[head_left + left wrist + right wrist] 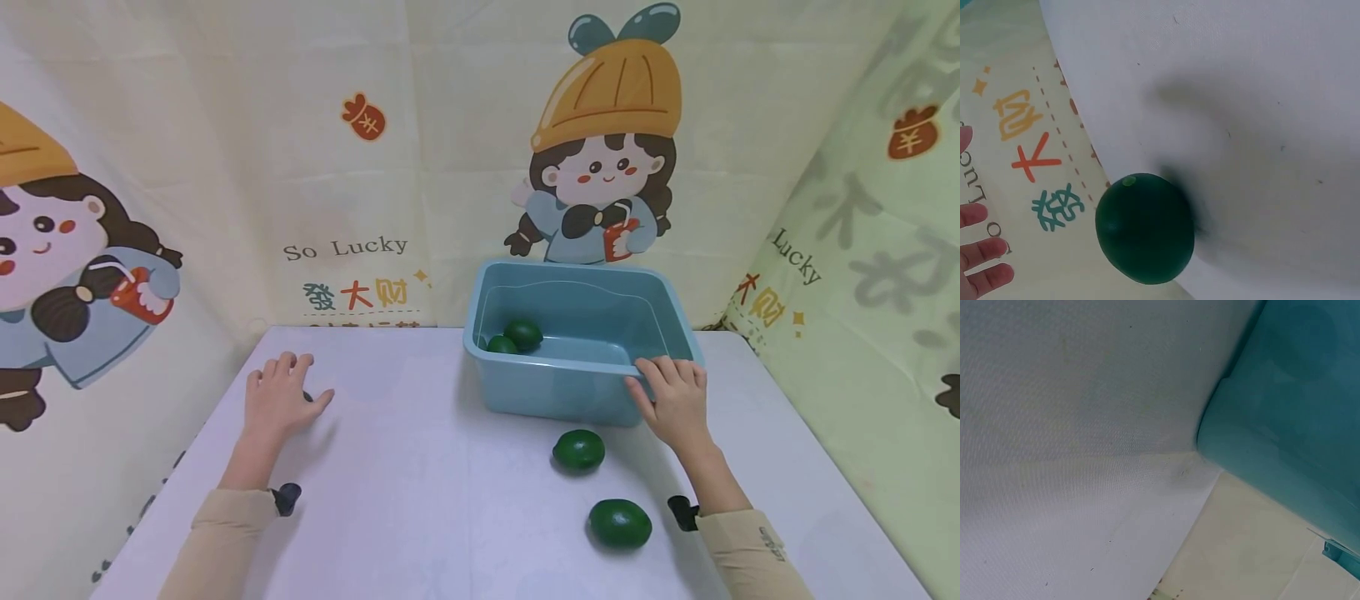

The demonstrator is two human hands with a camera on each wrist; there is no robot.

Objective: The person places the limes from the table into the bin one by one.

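Note:
My left hand [276,402] hovers at the table's left side with fingers spread, over a dark green lime [307,397] that it mostly hides in the head view. In the left wrist view, that lime [1145,229] shows whole, apart from the fingertips [992,279] at the left edge. My right hand [678,404] holds the front rim of a blue plastic bin [558,390] near its right corner, thumb outside the wall. The right wrist view shows the bin's wall [1279,437] but not the hand. Two limes [523,335] lie inside the bin, at its left end.
In front of the bin lie a lime [579,451] and, nearer the front, another lime [620,524]. All rests on a white table [405,467]. Printed cloth [465,150] with cartoon figures hangs behind and along both sides.

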